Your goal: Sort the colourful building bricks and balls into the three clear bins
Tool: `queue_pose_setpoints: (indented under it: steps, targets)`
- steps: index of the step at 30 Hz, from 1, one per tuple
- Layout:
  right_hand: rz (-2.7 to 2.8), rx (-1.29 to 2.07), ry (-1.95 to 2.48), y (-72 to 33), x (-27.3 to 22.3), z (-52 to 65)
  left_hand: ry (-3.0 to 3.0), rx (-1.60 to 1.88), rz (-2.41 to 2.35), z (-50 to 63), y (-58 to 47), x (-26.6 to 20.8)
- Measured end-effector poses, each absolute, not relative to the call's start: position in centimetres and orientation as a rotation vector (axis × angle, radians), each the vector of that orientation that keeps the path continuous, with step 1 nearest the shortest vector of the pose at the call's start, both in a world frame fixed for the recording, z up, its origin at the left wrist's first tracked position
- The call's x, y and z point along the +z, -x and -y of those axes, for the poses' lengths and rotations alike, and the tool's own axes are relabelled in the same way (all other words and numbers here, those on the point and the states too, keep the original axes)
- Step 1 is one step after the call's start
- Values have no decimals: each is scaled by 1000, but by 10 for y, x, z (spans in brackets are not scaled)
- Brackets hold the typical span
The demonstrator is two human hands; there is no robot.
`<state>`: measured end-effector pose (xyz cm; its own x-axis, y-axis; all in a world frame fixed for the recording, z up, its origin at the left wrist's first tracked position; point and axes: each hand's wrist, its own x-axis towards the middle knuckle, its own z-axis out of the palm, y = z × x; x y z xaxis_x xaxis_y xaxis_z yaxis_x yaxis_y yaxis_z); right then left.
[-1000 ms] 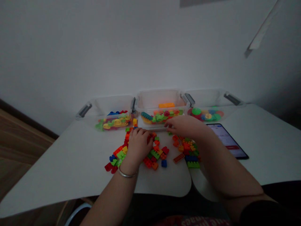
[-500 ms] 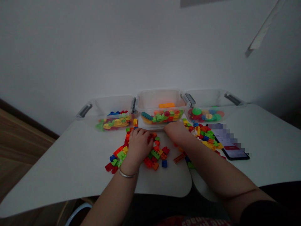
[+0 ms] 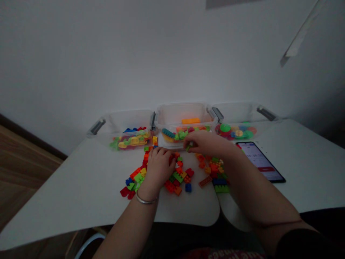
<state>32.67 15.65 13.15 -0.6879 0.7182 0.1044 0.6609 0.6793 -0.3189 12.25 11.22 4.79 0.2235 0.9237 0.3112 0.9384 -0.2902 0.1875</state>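
My left hand (image 3: 159, 167), with a silver bangle on its wrist, lies over a pile of toy building bricks (image 3: 178, 177) on the table. Its fingers are loosely stretched and the thumb stands apart; what is under the palm is hidden. My right hand (image 3: 203, 142) is raised just in front of the middle clear box (image 3: 185, 108). Between its thumb and fingers is a small green brick (image 3: 189, 147). A second heap of bricks (image 3: 215, 167) is partly covered by my right forearm.
The left clear box (image 3: 129, 120) holds yellow, red and blue pieces. In the right clear box (image 3: 237, 111) are round coloured pieces. A phone (image 3: 265, 165) with its screen lit lies right of my right arm. The table's front edge (image 3: 188, 223) is near my body.
My right hand has turned and its fingers now show, with a green brick in them; its forearm has swung up over the right heap. My left hand has stayed in place.
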Motion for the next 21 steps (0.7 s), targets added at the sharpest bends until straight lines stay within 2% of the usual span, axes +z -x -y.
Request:
queue_pose_setpoints:
  steps: [4, 10, 21]
  targets:
    - [2343, 434, 902, -338, 142, -157, 2432, -561, 1860, -113, -123, 46]
    - [1798, 55, 988, -345, 134, -177, 2433, -565, 1871, -113, -123, 45]
    - [2326, -144, 1310, -347, 121, -188, 2427, -534, 1874, -113, -124, 46]
